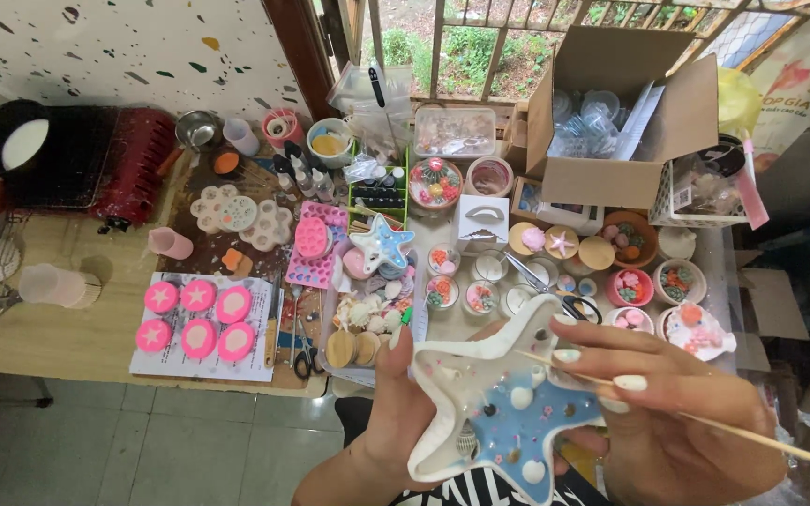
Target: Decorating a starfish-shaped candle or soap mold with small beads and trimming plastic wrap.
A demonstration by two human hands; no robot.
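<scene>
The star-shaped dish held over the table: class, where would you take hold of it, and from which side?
Grip the star-shaped dish by a plain white outer arm, coming from the left edge, as the left hand does. Its middle and lower arms hold blue filling with small shells, so fingers probably belong on the rim. The right hand holds a thin wooden stick over it.

Soft daylight from the barred window (pixel 480 47); faint shadows below it, sharp centre, wide-angle bending at edges.

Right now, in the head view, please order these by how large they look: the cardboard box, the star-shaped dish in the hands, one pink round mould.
1. Cardboard box
2. Star-shaped dish, near the camera, so unsure
3. Pink round mould
</scene>
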